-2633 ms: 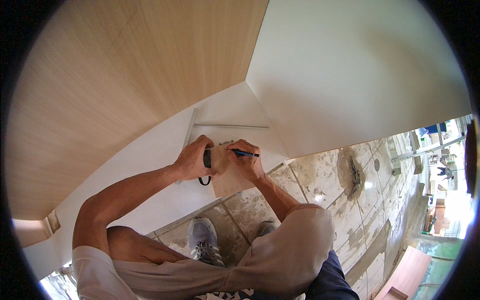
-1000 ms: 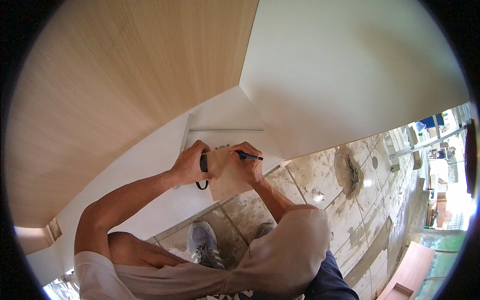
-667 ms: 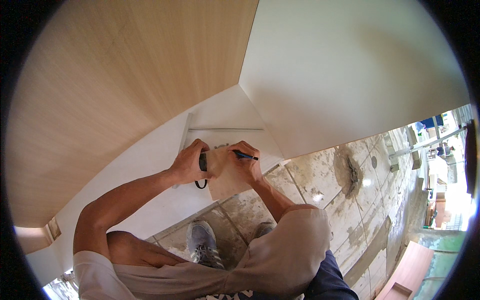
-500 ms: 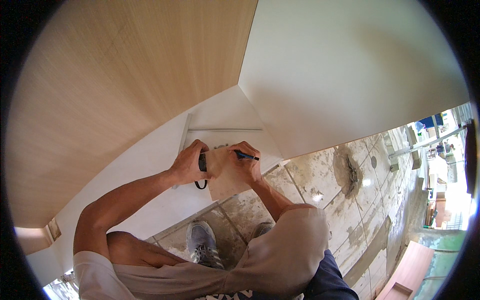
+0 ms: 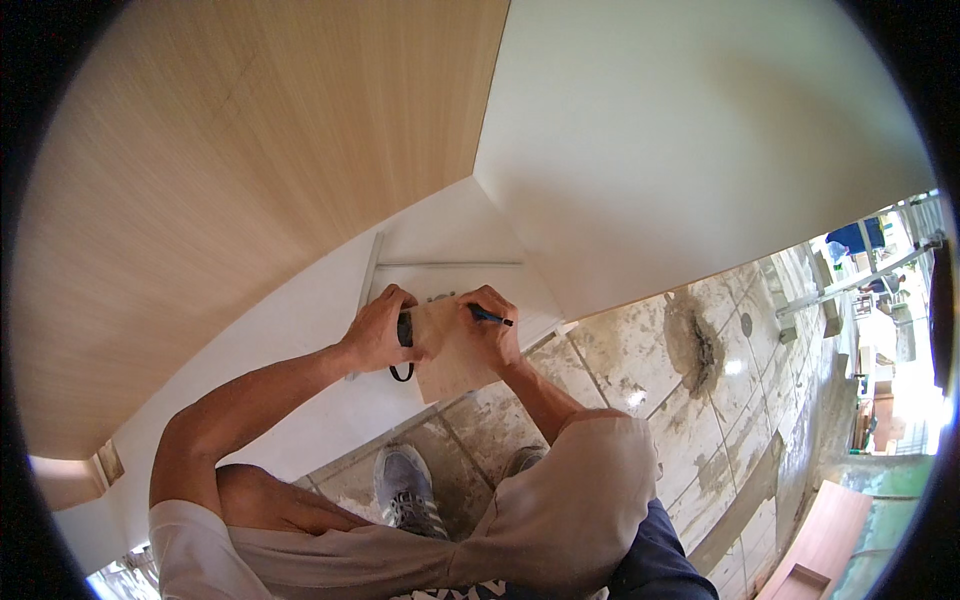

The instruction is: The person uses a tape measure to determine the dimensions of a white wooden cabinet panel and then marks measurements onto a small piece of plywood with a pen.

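My left hand [image 5: 374, 332] is closed round a dark tape measure [image 5: 404, 328] with a black strap loop hanging below it. Its fingers also reach the left edge of a small light-wood board [image 5: 448, 368]. Over the board's right side, my right hand [image 5: 494, 338] grips a dark blue pen [image 5: 490, 315], which points off to the right. The pen's writing tip cannot be made out. Beneath the board lies a white panel [image 5: 325, 405] with thin grey strips [image 5: 450, 265] on it. Several small grey pieces [image 5: 440, 297] show just beyond the board.
A tall wood-grain panel [image 5: 270, 130] rises on the left and meets a white panel [image 5: 680, 140] on the right. The stained tile floor [image 5: 630, 360] has a broken hole [image 5: 700, 345]. A pinkish board [image 5: 825, 535] lies at the lower right. My shoe [image 5: 408, 490] stands close to the white panel.
Both hands keep nearly the same place and grip. The pen has tilted slightly, its right end a little lower; the whole view has shifted slightly.
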Tool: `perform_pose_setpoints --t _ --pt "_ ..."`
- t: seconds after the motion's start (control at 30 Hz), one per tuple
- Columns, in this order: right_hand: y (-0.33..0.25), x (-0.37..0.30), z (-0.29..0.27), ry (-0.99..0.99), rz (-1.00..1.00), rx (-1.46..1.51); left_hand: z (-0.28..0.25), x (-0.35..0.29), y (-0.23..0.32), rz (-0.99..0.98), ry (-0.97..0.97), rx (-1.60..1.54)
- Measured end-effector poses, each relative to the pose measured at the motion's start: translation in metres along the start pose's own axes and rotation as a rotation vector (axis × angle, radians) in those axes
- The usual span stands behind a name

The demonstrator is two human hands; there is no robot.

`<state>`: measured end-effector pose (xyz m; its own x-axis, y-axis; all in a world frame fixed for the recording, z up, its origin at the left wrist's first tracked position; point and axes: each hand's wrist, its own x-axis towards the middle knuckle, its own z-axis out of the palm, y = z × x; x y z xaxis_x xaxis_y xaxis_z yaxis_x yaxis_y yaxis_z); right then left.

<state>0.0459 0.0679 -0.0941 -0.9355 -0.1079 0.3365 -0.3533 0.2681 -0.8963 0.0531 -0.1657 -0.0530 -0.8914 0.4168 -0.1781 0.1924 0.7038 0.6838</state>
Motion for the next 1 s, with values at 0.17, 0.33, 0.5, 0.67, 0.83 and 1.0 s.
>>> perform_pose_setpoints --t 0.17,0.33,0.5,0.67,0.83,1.0 --pt "0.005 -0.013 -0.014 0.251 0.214 0.172 0.003 0.003 0.001 0.021 0.006 0.010" --pt "-0.012 -0.050 -0.056 0.394 0.212 0.237 -0.006 0.000 -0.004 0.019 0.051 -0.021" --pt "-0.010 -0.085 -0.076 0.180 0.286 -0.212 -0.030 0.015 -0.014 -0.200 0.230 0.122" --pt "-0.042 -0.085 -0.045 0.031 0.644 -0.355 -0.057 0.030 -0.036 -0.433 0.211 0.366" --pt "-0.029 -0.104 -0.039 0.020 0.600 -0.162 -0.051 0.035 -0.032 -0.458 0.084 0.453" --pt "-0.013 -0.139 -0.061 -0.015 0.700 0.388 -0.057 0.033 -0.038 -0.336 0.084 0.392"
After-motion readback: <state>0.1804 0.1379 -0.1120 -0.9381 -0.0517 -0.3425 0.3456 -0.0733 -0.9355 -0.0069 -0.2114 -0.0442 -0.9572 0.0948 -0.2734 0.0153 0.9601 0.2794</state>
